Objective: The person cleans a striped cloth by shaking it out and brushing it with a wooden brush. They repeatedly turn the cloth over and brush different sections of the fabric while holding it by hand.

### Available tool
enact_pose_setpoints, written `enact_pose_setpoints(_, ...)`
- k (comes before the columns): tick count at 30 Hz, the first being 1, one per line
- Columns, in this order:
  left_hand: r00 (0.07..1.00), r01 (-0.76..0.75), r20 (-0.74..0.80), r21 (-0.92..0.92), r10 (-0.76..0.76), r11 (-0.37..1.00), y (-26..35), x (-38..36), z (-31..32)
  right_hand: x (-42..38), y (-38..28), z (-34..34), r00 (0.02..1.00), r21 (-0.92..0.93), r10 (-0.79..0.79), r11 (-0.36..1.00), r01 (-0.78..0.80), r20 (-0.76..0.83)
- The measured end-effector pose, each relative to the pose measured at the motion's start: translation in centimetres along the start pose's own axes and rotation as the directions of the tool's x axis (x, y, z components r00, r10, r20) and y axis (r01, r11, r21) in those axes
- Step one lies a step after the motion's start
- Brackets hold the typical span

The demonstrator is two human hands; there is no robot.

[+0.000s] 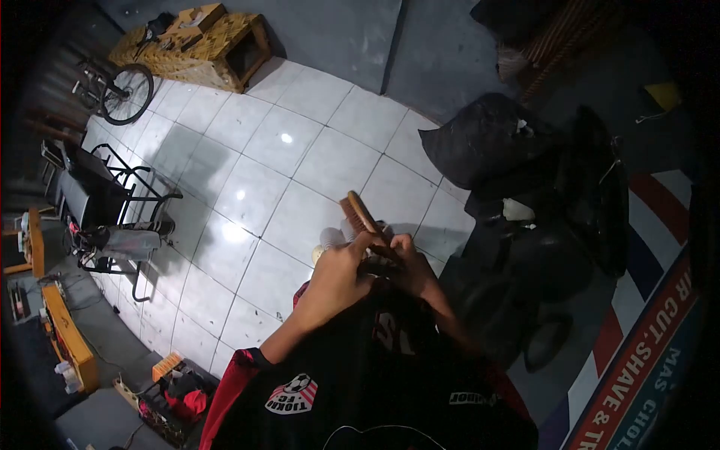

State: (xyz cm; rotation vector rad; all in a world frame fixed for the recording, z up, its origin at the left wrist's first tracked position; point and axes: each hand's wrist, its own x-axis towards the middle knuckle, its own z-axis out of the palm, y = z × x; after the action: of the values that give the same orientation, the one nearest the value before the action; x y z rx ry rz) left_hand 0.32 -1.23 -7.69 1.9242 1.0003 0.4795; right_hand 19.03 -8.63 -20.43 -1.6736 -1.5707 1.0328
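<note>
A wooden brush (pixel 363 214) with dark reddish-brown bristles tilts up and to the left in front of my chest. My left hand (pixel 337 274) closes on its middle, the thumb lying along the wood. Around the lower end of the brush, my right hand (pixel 414 268) is curled shut, its fingers partly hidden. Just beyond the left hand, low near the floor, shows a pale grey ribbed thing (pixel 331 238) whose kind I cannot make out. Beside it is a small cream-coloured round edge (pixel 318 253).
White floor tiles (pixel 300 206) spread ahead. At left stand a black metal-framed chair (pixel 112 202) and a bicycle wheel (pixel 127 94). A patterned bench (pixel 202 56) is at the back. On the right are a black covered bulk (pixel 487 142) and a barber sign (pixel 637 367).
</note>
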Motion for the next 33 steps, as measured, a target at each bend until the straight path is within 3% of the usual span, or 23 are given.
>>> enact_pose_setpoints(2,1.0,0.008,-0.019,0.074,-0.007,0.997,-0.1,-0.1,-0.3,0.2,-1.3,-1.2,0.999,0.361,0.029,0.933,-0.014,-0.036)
enact_pose_setpoints(3,0.999,0.027,0.017,0.027,-0.028,0.999,-0.3,-0.3,-0.6,0.8,-4.0,-2.6,0.986,0.262,0.165,0.953,-0.153,-0.023)
enact_pose_setpoints(4,0.997,0.048,0.056,-0.02,-0.046,0.999,-0.4,-0.6,-0.9,1.1,-3.8,-2.8,0.985,0.047,0.111,0.993,-0.106,-0.134)
enact_pose_setpoints(6,0.992,0.071,0.109,-0.074,-0.062,0.995,-0.2,-1.1,-1.2,1.5,-2.3,-3.4,0.948,-0.389,-0.06,0.919,-0.069,-0.312)
enact_pose_setpoints(8,0.99,0.083,0.119,-0.087,-0.073,0.993,0.5,-1.8,-1.9,2.2,0.3,-3.7,0.898,-0.516,0.053,0.803,-0.299,-0.438)
enact_pose_setpoints(11,0.983,0.179,-0.026,-0.027,-0.18,0.983,0.4,-2.0,-3.5,2.0,3.3,-4.6,0.865,-0.613,0.051,0.685,-0.393,-0.498)
enact_pose_setpoints(12,0.984,0.164,-0.078,0.013,-0.162,0.986,0.0,-1.9,-3.8,1.9,2.1,-4.9,0.861,-0.532,0.104,0.748,-0.397,-0.497)
enact_pose_setpoints(14,0.952,0.249,0.149,0.13,-0.267,0.96,-1.2,-1.5,-4.6,1.3,-1.5,-5.9,0.854,-0.354,0.21,0.844,-0.404,-0.475)
enact_pose_setpoints(17,0.95,0.243,0.129,0.267,-0.284,0.933,-4.8,-2.0,-2.5,0.0,-1.4,-6.4,0.939,-0.223,0.165,0.945,-0.237,-0.301)
enact_pose_setpoints(19,0.972,0.234,-0.065,0.313,-0.225,0.921,-10.4,-2.7,-1.0,-0.9,0.0,-6.9,0.958,-0.19,0.219,0.948,-0.254,-0.187)
enact_pose_setpoints(20,0.969,0.235,-0.157,0.337,-0.192,0.912,-11.9,-3.0,-0.7,-1.3,-0.2,-7.2,0.944,-0.267,0.216,0.922,-0.282,-0.25)
enact_pose_setpoints(22,0.865,0.391,-0.464,0.379,-0.193,0.839,-11.0,-2.5,-1.5,-1.8,-0.8,-7.9,0.906,-0.407,0.192,0.845,-0.348,-0.377)
enact_pose_setpoints(23,0.813,0.408,-0.559,0.348,-0.163,0.844,-10.3,-2.1,-1.9,-1.5,-0.5,-8.4,0.869,-0.492,0.031,0.814,-0.309,-0.494)
enact_pose_setpoints(24,0.793,0.376,-0.608,0.447,-0.032,0.812,-11.8,-1.4,-2.1,-0.7,-0.1,-9.0,0.853,-0.462,0.044,0.825,-0.324,-0.519)
enact_pose_setpoints(26,0.764,0.219,-0.643,0.175,-0.057,0.96,-18.1,0.4,-1.2,1.6,1.0,-10.6,0.817,-0.397,0.074,0.846,-0.355,-0.572)
enact_pose_setpoints(28,0.783,0.244,-0.588,-0.008,-0.201,0.97,-18.4,3.6,-2.4,4.3,3.6,-12.5,0.833,-0.401,0.038,0.864,-0.306,-0.553)
enact_pose_setpoints(30,0.741,0.203,-0.664,0.086,-0.095,0.975,-15.3,6.8,-5.8,6.4,1.3,-15.8,0.808,-0.501,-0.115,0.832,-0.239,-0.577)
enact_pose_setpoints(32,0.634,-0.003,-0.768,0.108,0.086,0.994,-7.9,8.0,-9.7,6.3,-4.6,-18.3,0.679,-0.498,-0.192,0.818,-0.288,-0.708)
enact_pose_setpoints(33,0.549,-0.077,-0.798,0.247,0.248,0.966,-4.3,8.0,-11.1,6.2,-7.6,-19.4,0.534,-0.554,-0.386,0.809,-0.196,-0.752)
